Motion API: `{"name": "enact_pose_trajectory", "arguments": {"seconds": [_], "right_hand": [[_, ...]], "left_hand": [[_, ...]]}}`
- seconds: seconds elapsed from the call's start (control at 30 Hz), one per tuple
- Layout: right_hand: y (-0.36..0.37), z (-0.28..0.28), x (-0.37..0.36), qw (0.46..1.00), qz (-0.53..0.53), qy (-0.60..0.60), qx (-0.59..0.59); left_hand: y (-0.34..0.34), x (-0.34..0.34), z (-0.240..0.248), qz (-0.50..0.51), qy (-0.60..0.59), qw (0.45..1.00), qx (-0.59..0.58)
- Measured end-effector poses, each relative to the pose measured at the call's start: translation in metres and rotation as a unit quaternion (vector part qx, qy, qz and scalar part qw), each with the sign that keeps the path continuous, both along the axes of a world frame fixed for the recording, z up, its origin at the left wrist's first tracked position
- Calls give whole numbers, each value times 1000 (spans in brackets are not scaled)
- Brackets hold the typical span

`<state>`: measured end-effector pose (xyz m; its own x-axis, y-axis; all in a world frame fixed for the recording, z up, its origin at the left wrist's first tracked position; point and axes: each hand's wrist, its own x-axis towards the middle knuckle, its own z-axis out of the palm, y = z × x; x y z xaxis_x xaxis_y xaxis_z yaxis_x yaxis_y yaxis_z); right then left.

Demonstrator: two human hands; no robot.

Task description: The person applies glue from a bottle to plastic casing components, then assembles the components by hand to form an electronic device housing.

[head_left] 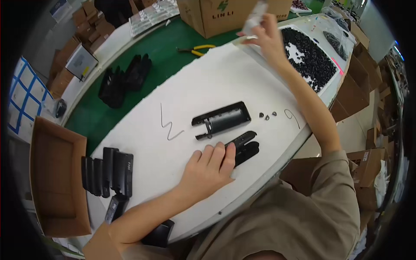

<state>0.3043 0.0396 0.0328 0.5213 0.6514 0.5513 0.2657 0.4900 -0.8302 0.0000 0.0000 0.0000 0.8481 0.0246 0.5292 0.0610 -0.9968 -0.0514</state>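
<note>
My left hand (210, 167) is closed over a black plastic part (246, 145) lying on the white-topped table; its far end, two rounded prongs, shows beyond my fingers, and the rest is hidden. Just above it rests a long black plastic housing (225, 119), its hollow side up. Several tiny black pieces (267, 117) lie right of the housing. Farther off, my raised right hand (271, 41) is closed on a pale, whitish object (255, 18), blurred, whose kind I cannot make out. Beside that hand is a white tray of small black pieces (318, 56).
Black plastic housings (117, 169) stand at the left, by an open cardboard box (56, 208). Yellow-handled pliers (199, 48) and black housings (119, 82) lie on the green surface. A large carton (229, 19) stands at the back, clear plastic bags (336, 21) at far right.
</note>
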Motion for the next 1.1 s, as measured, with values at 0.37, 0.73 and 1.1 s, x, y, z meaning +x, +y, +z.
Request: {"name": "enact_pose_trajectory", "arguments": {"seconds": [0.37, 0.73, 1.1], "right_hand": [[-201, -43, -68, 973, 5, 231, 2], [-195, -57, -102, 953, 1, 303, 22], [-184, -52, -123, 987, -41, 150, -39]], "left_hand": [[-2, 1, -4, -25, 3, 998, -56], [-5, -1, -4, -17, 2, 1000, 5], [-6, 1, -3, 1, -9, 998, 68]]}}
